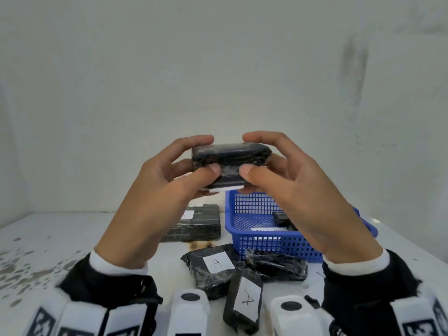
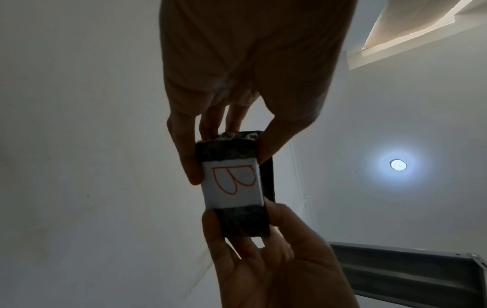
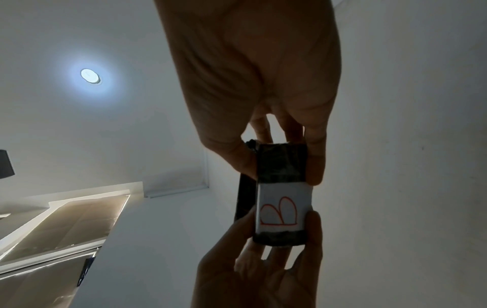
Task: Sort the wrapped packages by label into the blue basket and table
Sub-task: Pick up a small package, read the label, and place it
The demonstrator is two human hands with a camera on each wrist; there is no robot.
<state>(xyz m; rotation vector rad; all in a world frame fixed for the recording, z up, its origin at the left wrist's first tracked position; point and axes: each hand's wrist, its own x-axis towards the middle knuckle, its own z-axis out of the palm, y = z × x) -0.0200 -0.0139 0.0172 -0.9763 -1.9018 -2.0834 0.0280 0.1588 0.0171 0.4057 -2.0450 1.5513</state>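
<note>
Above the blue basket [image 1: 244,202], my left hand [image 1: 155,190] and right hand [image 1: 298,192] pinched the wrapped package [image 1: 230,163] at opposite ends, its label [image 2: 231,183] turned down, presumably for reading: a red B. Three packages marked A lay near the tabletop's [image 1: 48,238] front edge; the basket's contents were partly hidden.

Black sleeves [image 1: 114,284] with white cuffs [image 1: 356,263]; white wrist-worn camera blocks [image 1: 189,309] carry black-and-white marker tags [image 1: 417,328].

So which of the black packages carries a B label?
The held package, gripped by both hands above the table; its label shows a red B, while the table's readable labels show A.
</note>
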